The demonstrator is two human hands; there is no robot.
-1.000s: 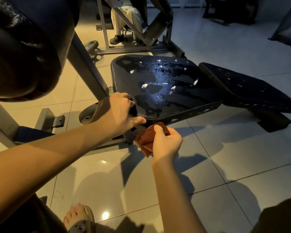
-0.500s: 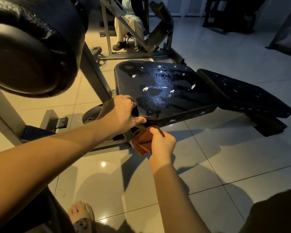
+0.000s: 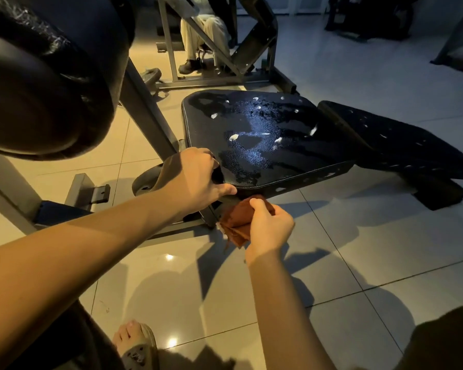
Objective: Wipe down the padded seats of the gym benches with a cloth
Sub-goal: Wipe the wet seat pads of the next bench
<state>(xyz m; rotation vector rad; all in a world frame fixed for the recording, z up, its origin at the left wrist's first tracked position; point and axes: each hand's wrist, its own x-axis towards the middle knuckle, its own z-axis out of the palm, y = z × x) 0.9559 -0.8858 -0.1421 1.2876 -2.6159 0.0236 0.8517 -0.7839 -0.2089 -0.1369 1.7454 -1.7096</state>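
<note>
Your left hand grips the seat corner — fingers curled round it. Your right hand clamps the cloth in its fingers, just below the edge.

A single camera, worn on the person's head, looks forward and steeply down over the near-left corner of the padded seat, facing across it toward the tiled floor beyond. It sits close: both forearms run in from the bottom edge to mid-frame, where the left grip curls on that corner and the right grip pinches the cloth just below the seat's near edge. The wide lens also takes in a roller pad looming at upper left and a sandalled foot at the bottom edge.
</note>
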